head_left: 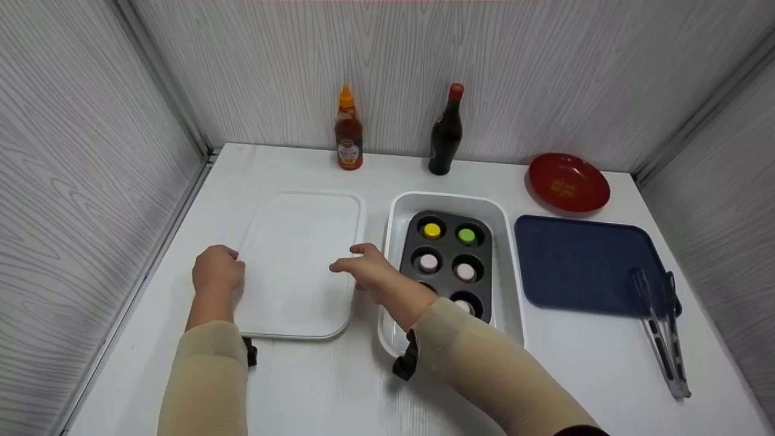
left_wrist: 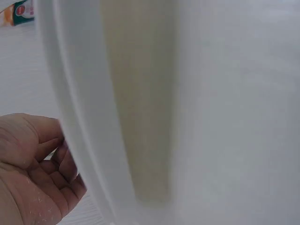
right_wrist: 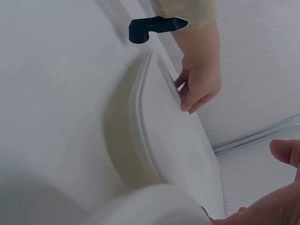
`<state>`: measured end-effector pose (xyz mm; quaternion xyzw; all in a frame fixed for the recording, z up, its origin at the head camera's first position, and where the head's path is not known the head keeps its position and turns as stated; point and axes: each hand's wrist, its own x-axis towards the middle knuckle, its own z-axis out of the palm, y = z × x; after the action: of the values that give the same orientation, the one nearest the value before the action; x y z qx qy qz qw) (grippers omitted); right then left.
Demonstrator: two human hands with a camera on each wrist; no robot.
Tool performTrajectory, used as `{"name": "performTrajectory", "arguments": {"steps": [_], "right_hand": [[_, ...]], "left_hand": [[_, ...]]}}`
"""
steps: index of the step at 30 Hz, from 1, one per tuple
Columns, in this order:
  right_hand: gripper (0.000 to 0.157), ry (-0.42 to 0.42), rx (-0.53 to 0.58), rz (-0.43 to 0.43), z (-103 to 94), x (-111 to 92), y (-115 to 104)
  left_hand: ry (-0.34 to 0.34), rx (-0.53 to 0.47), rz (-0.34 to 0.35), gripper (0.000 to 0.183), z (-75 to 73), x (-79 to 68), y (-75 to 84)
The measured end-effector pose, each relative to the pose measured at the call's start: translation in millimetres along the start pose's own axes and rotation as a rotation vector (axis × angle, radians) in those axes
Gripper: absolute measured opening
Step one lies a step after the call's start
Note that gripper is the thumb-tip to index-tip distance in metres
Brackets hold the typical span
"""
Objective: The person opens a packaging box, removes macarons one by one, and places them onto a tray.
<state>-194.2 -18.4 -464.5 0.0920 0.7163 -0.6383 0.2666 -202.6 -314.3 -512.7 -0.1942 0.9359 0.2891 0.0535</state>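
A flat white lid (head_left: 290,266) with rounded corners lies on the left side of the table, its raised rim showing up close in the left wrist view. My left hand (head_left: 218,270) grips its left edge with curled fingers, as the right wrist view also shows. Over the lid's right edge is my right hand (head_left: 372,272), thumb and forefinger spread apart. Right of it stands a deep white bin (head_left: 513,272). Inside the bin sits a dark muffin tin (head_left: 447,257) with small round yellow, green and pale pieces in its cups; my right forearm covers part of it.
At the back stand a sauce bottle (head_left: 349,136) with an orange cap and a dark bottle (head_left: 445,136) with a red cap. To the right are a red bowl (head_left: 569,181), a navy tray (head_left: 581,263) and tongs (head_left: 663,339) lying partly on that tray. Walls enclose the table.
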Motion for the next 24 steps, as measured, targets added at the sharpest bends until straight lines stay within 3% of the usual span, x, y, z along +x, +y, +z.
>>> {"name": "performTrajectory", "arguments": {"steps": [4,10,15,20,24], "right_hand": [[0.081,0.000,-0.031,0.044,3.3,6.8,1.7],[0.085,-0.010,-0.077,0.040,5.0,11.0,1.1],[0.089,-0.028,-0.092,0.044,3.2,8.7,1.3],[0.089,-0.034,-0.135,-0.018,0.2,3.1,0.0],[0.084,-0.044,-0.085,-0.105,-10.1,-8.9,-13.5]], "left_hand": [[0.015,0.032,0.013,0.038,2.9,1.4,2.5],[0.021,0.103,0.051,0.035,6.9,3.4,6.1],[-0.021,0.153,0.061,0.038,8.5,5.3,8.6],[-0.035,0.179,0.061,0.050,7.3,-1.4,13.7],[0.055,0.099,0.088,0.061,6.5,-16.2,39.4]]}}
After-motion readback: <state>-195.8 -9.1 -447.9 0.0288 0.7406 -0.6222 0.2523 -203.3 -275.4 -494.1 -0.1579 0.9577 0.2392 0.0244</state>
